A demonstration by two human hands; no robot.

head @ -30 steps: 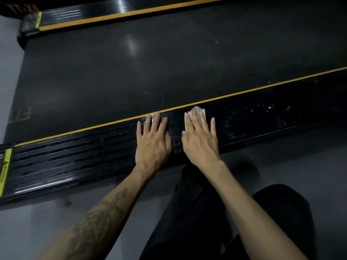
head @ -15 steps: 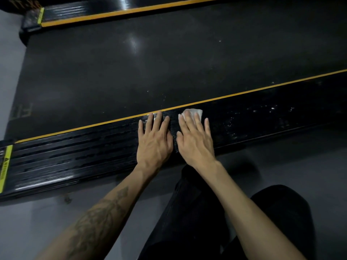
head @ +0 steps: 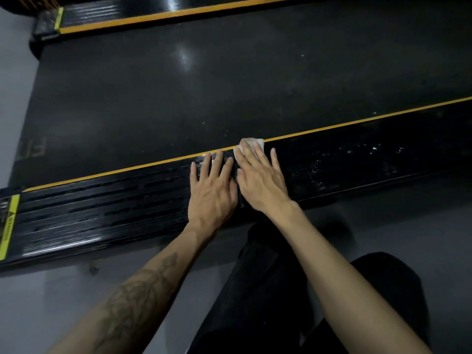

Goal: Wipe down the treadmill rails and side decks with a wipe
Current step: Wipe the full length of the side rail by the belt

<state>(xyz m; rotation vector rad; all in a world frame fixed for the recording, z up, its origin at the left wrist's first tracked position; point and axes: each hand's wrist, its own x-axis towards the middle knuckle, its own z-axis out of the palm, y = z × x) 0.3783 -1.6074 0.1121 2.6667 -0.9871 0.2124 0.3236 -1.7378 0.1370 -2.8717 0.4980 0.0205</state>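
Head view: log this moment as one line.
step: wiping near side deck | right hand flat on wipe by yellow stripe | left hand flat on deck | specks to the right

A yellow warning label point(head: 9, 226) is seen at the left end of the near side deck point(head: 102, 210); a small triangle sign is printed at its top, and a line of dark lettering is set below it, too blurred to be read. Faint pale letters point(head: 34, 149) are stamped on the left end of the belt point(head: 204, 85); they appear sideways, and only shapes like "F" and "T" can be made out. A second yellow label point(head: 58, 19) is fixed on the far side deck point(head: 127, 11), with no print that can be read
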